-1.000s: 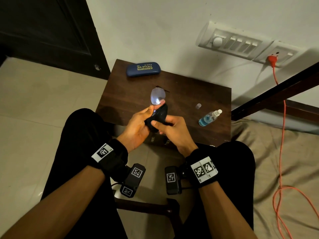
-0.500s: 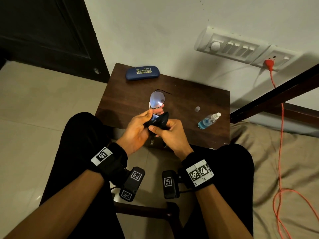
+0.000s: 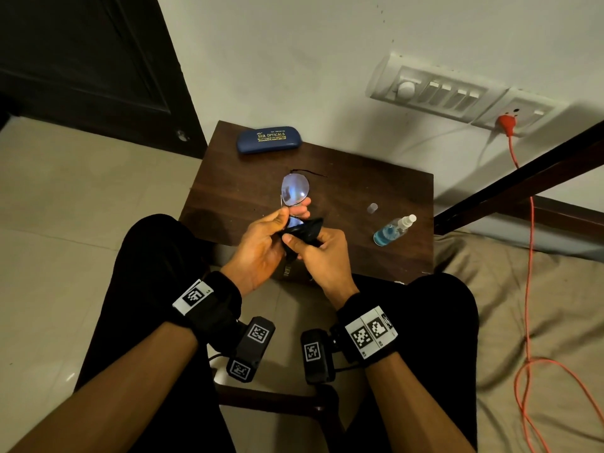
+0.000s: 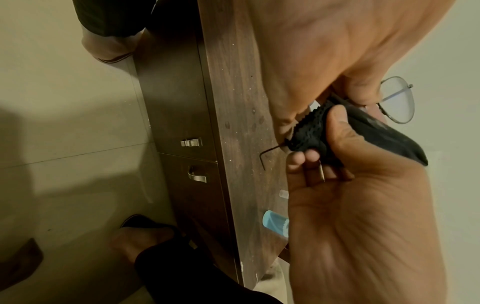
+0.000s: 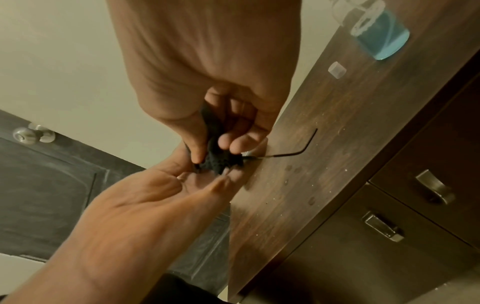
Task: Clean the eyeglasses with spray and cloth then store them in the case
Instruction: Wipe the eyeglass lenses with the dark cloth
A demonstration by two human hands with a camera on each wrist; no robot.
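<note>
Over the near edge of the dark wooden table (image 3: 359,178) my left hand (image 3: 287,214) pinches the thin metal eyeglasses (image 3: 295,191) near the bridge, with one lens standing up bare. My right hand (image 3: 294,240) pinches a black cloth (image 3: 305,228) folded over the lower lens, thumb on top. In the left wrist view the bare lens (image 4: 397,100) shows past my fingers and the cloth (image 4: 337,131) wraps the other. A temple arm (image 5: 298,153) sticks out below the cloth (image 5: 218,156). The blue case (image 3: 268,139) lies closed at the table's far left.
A spray bottle (image 3: 394,227) with blue liquid lies on its side at the table's right, its clear cap (image 3: 372,208) beside it. Drawers with metal handles (image 5: 433,187) sit under the tabletop. An orange cable (image 3: 526,289) trails over the bed at right. My knees flank the table.
Both hands keep their hold. The right thumb and the cloth have shifted a little over the lower lens, and the glasses have tilted slightly.
</note>
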